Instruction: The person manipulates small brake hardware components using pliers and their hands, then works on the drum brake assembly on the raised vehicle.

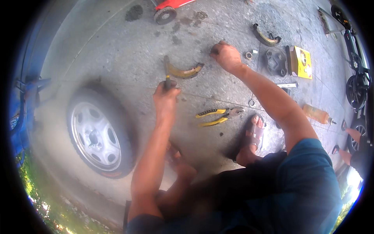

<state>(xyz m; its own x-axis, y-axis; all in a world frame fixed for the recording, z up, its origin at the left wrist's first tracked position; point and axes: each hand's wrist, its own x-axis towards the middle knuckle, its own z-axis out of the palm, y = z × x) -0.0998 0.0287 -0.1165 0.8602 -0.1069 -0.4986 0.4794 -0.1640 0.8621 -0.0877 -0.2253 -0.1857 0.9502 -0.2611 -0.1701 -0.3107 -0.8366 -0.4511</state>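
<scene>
My left hand (166,94) grips a slim tool with a yellow and dark handle (168,77), its metal end pointing away from me beside a curved brake shoe (183,72) on the concrete. My right hand (225,56) is closed right of that shoe; whatever its curled fingers hold is hidden. Yellow-and-black pliers (213,113) lie open below them. A small metal ring (248,55) and a small pale piece (254,52) are just right of my right hand. A second brake shoe (265,38) lies above these.
A wheel (95,136) lies at left, beside blue equipment (21,113). At right are a dark plate (274,62), a yellow box (301,62), a bottle (313,113) and a motorcycle (355,89). A red jack (173,5) is at the top. Another person's legs (346,156) show at far right.
</scene>
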